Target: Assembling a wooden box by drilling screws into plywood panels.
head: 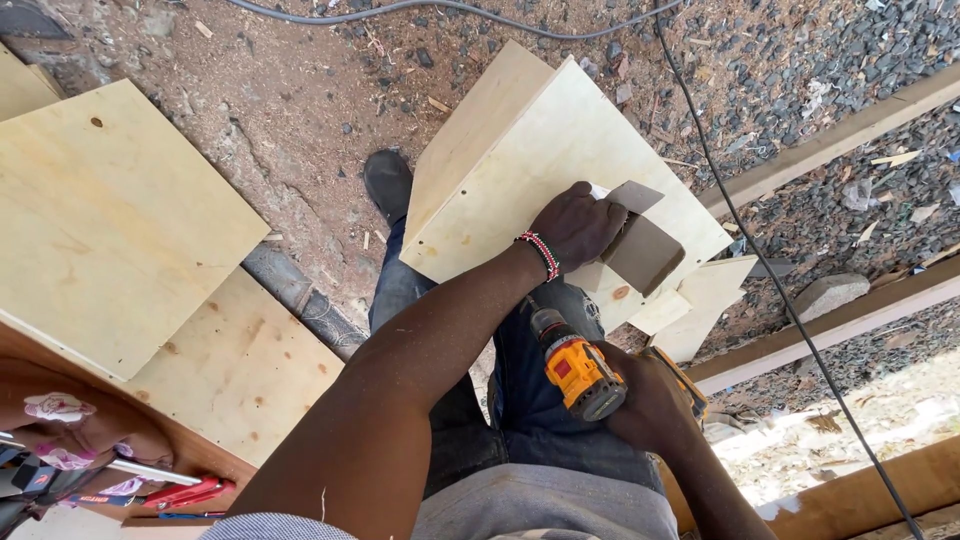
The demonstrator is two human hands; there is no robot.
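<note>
Plywood filled the left of the view: two pale sheets (pixel 110 220) lay stacked at an angle on a brown bench (pixel 200 455), the lower one dotted with small holes. Below them, at the bottom left corner, sat a clutter of red-handled tools (pixel 185 492) and a metal rod, too jumbled to tell apart. A dark pipe (pixel 300 295) ran along the reddish dirt beside the bench.

Toward the middle, a black shoe (pixel 388 183) rested on the ground, and a pale plywood box (pixel 540 170) leaned against the person's jeans-clad knee, its broad face tilted up at the camera. The left hand (pixel 575 225), with a beaded band at the wrist, lay on that face near its right edge, fingers curled closed around a folded piece of brown sandpaper (pixel 640 245) pressed against the wood. A smaller board (pixel 705 300) stood just behind the box.

Lower and to the right, the right hand (pixel 650 405) was wrapped tight around the grip of a yellow and black cordless drill (pixel 577 368), which lay across the lap with its chuck pointing up toward the box. Black cables (pixel 760 260) and wooden beams (pixel 840 320) crossed the gravel at far right.
</note>
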